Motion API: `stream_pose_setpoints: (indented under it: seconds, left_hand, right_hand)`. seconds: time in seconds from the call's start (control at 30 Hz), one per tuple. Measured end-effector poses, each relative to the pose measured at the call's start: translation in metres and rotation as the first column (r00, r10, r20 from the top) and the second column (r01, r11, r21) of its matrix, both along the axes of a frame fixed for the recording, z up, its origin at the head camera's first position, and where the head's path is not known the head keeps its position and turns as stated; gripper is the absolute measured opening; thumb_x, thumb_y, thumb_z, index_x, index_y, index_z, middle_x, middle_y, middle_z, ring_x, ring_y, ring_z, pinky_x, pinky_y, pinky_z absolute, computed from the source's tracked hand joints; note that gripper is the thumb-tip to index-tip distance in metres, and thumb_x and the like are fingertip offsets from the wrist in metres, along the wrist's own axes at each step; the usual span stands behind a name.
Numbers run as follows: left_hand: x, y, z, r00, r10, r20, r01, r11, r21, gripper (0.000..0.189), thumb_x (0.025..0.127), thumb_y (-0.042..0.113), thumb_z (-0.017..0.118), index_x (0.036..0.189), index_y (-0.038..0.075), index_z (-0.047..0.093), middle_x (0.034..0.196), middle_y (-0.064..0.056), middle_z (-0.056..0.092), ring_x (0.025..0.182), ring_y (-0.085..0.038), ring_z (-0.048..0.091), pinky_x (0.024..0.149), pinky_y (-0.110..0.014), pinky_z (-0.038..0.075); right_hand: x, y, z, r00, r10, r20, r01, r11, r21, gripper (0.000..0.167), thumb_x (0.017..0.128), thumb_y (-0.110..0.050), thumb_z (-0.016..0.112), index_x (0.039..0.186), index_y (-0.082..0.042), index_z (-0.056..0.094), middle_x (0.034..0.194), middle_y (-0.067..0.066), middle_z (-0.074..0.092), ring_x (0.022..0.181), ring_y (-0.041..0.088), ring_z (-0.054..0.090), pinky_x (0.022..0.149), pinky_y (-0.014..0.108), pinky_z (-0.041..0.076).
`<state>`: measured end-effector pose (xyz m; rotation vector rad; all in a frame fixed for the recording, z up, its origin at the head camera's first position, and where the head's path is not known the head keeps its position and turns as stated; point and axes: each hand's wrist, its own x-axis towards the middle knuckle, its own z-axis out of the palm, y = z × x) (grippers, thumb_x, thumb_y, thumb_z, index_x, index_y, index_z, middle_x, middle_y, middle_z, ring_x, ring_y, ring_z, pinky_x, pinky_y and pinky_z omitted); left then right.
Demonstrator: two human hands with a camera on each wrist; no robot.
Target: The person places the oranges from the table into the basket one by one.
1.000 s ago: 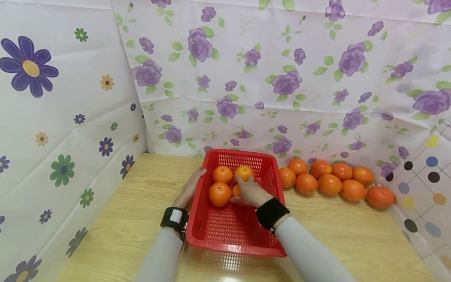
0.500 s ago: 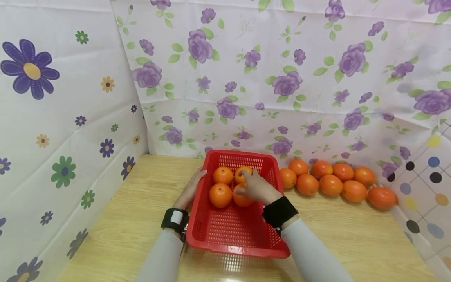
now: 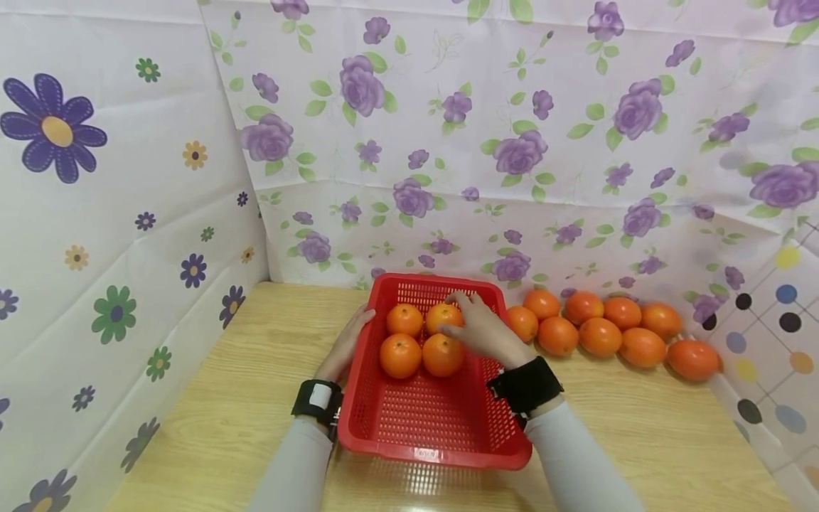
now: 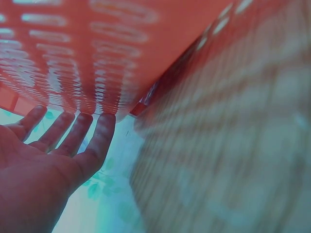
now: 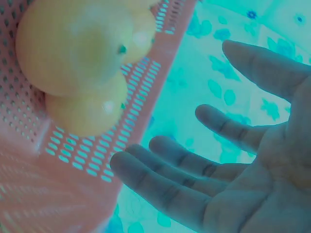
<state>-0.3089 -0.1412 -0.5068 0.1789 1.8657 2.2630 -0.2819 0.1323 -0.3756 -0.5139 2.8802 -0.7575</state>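
Note:
A red slotted plastic basket (image 3: 377, 446) stands on the table, with several oranges (image 3: 401, 355) grouped two by two toward its far end. Along the basket's left outer wall lies my left hand (image 3: 344, 347); in the left wrist view its straight fingers (image 4: 99, 141) meet the slotted wall (image 4: 82, 58). Over the right side of the basket is my right hand (image 3: 489, 332), fingers spread and holding nothing. Its fingertips overlap the far right orange (image 3: 440, 318) in the head view. The right wrist view shows the open palm (image 5: 282, 179) beside the oranges (image 5: 73, 48).
Right of the basket, several orange-red oval fruits (image 3: 599, 337) sit in two rows near the back wall. Flower-printed sheets (image 3: 409, 142) hang behind and at the left, with a dotted sheet (image 3: 777, 341) at the right. The tabletop (image 3: 211, 427) is light wood.
My right hand has let go of the near right orange, now fully visible beside the others, and has drawn up and to the right. My left hand stays at the basket's side.

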Motion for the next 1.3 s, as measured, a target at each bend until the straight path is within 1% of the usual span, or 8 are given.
stream_pose_setpoints:
  seconds: [0.1, 0.2, 0.33, 0.43, 0.63, 0.87, 1.1, 1.3]
  left_hand:
    - [0.001, 0.000, 0.000, 1.000, -0.002, -0.003, 0.002, 1.000, 0.002, 0.066, 0.107, 0.052, 0.045, 0.163, 0.023, 0.027, 0.160, -0.015, 0.040, 0.141, -0.035, 0.045, 0.109, -0.054, 0.047]
    - [0.001, -0.001, 0.000, 1.000, -0.005, 0.000, 0.005, 1.000, 0.011, 0.065, 0.107, 0.052, 0.046, 0.163, 0.024, 0.028, 0.159, -0.014, 0.041, 0.141, -0.034, 0.046, 0.109, -0.053, 0.047]
    - [0.001, -0.001, 0.000, 1.000, -0.017, -0.005, 0.017, 1.000, 0.016, 0.064, 0.108, 0.050, 0.044, 0.163, 0.023, 0.027, 0.160, -0.015, 0.039, 0.142, -0.034, 0.044, 0.110, -0.053, 0.046]
    - [0.001, -0.002, 0.000, 1.000, -0.027, -0.008, 0.028, 0.999, 0.021, 0.064, 0.108, 0.049, 0.043, 0.164, 0.022, 0.025, 0.161, -0.015, 0.038, 0.143, -0.035, 0.042, 0.111, -0.053, 0.045]
    - [0.001, -0.002, 0.000, 0.999, -0.034, -0.016, 0.034, 0.999, 0.023, 0.064, 0.109, 0.048, 0.042, 0.164, 0.021, 0.025, 0.161, -0.016, 0.038, 0.143, -0.035, 0.042, 0.110, -0.052, 0.046]
    - [0.002, 0.000, 0.000, 1.000, -0.019, -0.009, 0.019, 0.999, 0.026, 0.062, 0.108, 0.049, 0.044, 0.162, 0.023, 0.029, 0.159, -0.014, 0.041, 0.141, -0.033, 0.045, 0.108, -0.052, 0.048]
    - [0.002, 0.000, 0.001, 1.000, -0.023, -0.001, 0.023, 0.999, 0.038, 0.062, 0.108, 0.050, 0.045, 0.163, 0.026, 0.028, 0.161, -0.013, 0.039, 0.143, -0.033, 0.043, 0.110, -0.053, 0.046]
    - [0.001, 0.000, 0.001, 1.000, -0.028, -0.004, 0.028, 0.999, 0.038, 0.062, 0.108, 0.049, 0.043, 0.163, 0.024, 0.027, 0.161, -0.013, 0.039, 0.143, -0.035, 0.043, 0.109, -0.054, 0.046]
  right_hand:
    - [0.002, 0.009, 0.007, 1.000, 0.001, -0.019, -0.002, 0.999, -0.038, 0.051, 0.103, -0.033, 0.066, 0.143, -0.007, 0.048, 0.140, 0.030, 0.047, 0.117, 0.041, 0.060, 0.100, 0.057, 0.051]
    - [0.003, 0.020, 0.012, 1.000, -0.005, -0.020, 0.003, 0.997, -0.078, 0.052, 0.105, -0.033, 0.065, 0.145, -0.006, 0.045, 0.146, 0.030, 0.042, 0.117, 0.041, 0.059, 0.099, 0.056, 0.051]
    - [0.003, 0.036, 0.018, 0.999, -0.005, -0.052, -0.002, 0.992, -0.124, 0.056, 0.105, -0.029, 0.064, 0.150, -0.003, 0.041, 0.152, 0.031, 0.041, 0.125, 0.046, 0.057, 0.102, 0.060, 0.049]
    - [0.002, 0.046, 0.022, 0.996, -0.016, -0.087, 0.003, 0.989, -0.147, 0.056, 0.105, -0.026, 0.064, 0.149, 0.000, 0.042, 0.145, 0.031, 0.049, 0.129, 0.048, 0.054, 0.104, 0.063, 0.047]
    - [0.003, 0.063, 0.027, 0.993, -0.072, -0.092, 0.053, 0.979, -0.197, 0.052, 0.105, -0.024, 0.064, 0.146, 0.001, 0.045, 0.135, 0.032, 0.054, 0.122, 0.048, 0.054, 0.098, 0.061, 0.050]
    - [0.008, 0.081, 0.032, 0.986, -0.097, -0.136, 0.072, 0.981, -0.180, 0.053, 0.104, -0.026, 0.064, 0.146, 0.003, 0.046, 0.127, 0.031, 0.056, 0.116, 0.047, 0.056, 0.096, 0.059, 0.050]
    - [0.007, 0.095, 0.034, 0.979, -0.111, -0.170, 0.081, 0.981, -0.176, 0.052, 0.104, -0.022, 0.065, 0.143, 0.007, 0.047, 0.128, 0.033, 0.056, 0.119, 0.049, 0.055, 0.099, 0.062, 0.048]
    - [0.003, 0.109, 0.030, 0.979, -0.131, -0.158, 0.100, 0.977, -0.189, 0.053, 0.106, -0.024, 0.063, 0.143, 0.008, 0.046, 0.134, 0.036, 0.054, 0.123, 0.051, 0.051, 0.101, 0.065, 0.045]
